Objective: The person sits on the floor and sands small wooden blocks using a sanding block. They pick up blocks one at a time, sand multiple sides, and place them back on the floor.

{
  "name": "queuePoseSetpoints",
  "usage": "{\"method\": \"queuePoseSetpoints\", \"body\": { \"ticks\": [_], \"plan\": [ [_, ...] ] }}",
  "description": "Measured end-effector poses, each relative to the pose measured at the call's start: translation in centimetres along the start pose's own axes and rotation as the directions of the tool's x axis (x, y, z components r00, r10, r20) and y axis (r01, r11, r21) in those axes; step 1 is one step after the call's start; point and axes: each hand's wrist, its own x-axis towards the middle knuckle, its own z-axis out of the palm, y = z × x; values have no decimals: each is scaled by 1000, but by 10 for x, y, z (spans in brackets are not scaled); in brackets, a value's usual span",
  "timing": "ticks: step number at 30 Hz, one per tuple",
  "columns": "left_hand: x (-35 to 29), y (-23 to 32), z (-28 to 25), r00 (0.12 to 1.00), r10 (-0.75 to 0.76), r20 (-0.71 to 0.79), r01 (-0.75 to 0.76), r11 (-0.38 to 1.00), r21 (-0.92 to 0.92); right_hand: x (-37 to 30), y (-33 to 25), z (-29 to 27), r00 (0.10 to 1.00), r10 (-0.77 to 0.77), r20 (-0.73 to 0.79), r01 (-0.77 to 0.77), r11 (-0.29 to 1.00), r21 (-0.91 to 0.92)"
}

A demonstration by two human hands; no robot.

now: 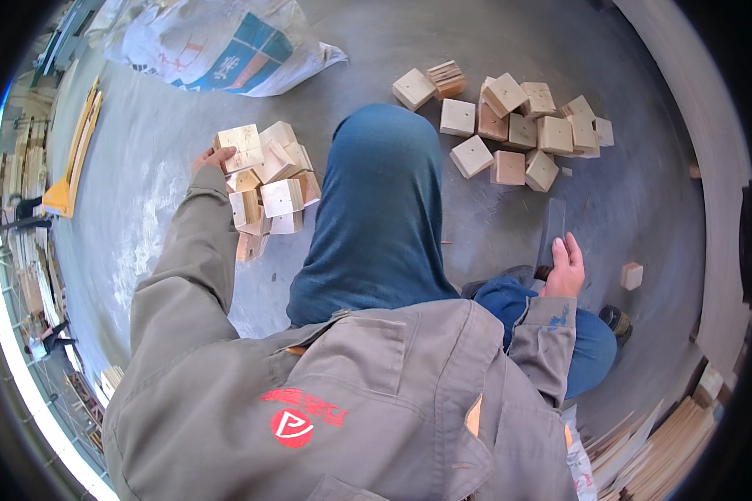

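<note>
While the grey floor (510,42) carries two heaps of wood, the smaller, left heap (281,197) has the wooden block (241,140) at its far left corner. Being bare wood, that block should feel light, stiff and sturdy, barely slippery; opposite sides look best to hold. The left hand (214,159) touches its left edge, though whether those fingers clamp it I cannot tell. The right hand (565,271) is well apart, two fingers slightly spread.

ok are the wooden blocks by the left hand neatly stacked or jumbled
Jumbled: the wooden blocks lie heaped at mixed angles, some overlapping others; the left hand touches one.
</note>
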Motion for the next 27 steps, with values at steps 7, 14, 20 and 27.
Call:
{"method": "queuePoseSetpoints", "body": {
  "ticks": [7, 14, 20, 27],
  "plan": [
    [13, -15, -28, 977, -149, 155, 140, 988, 68, 5, 11, 8, 999, 43, 23, -42, 997, -63],
    [67, -48, -38, 920, -201, 335, 73, 931, 359, 7, 18, 13, 998, 48, 51, -42, 994, -106],
    [114, -94, -56, 974, -28, 226, -123, 770, 626, 2, 22, 12, 997, 58, 41, -50, 986, -161],
    [149, -118, -88, 947, -74, 314, -158, 742, 651, 2, 18, 22, 996, 55, 71, -45, 990, -131]
  ]
}}
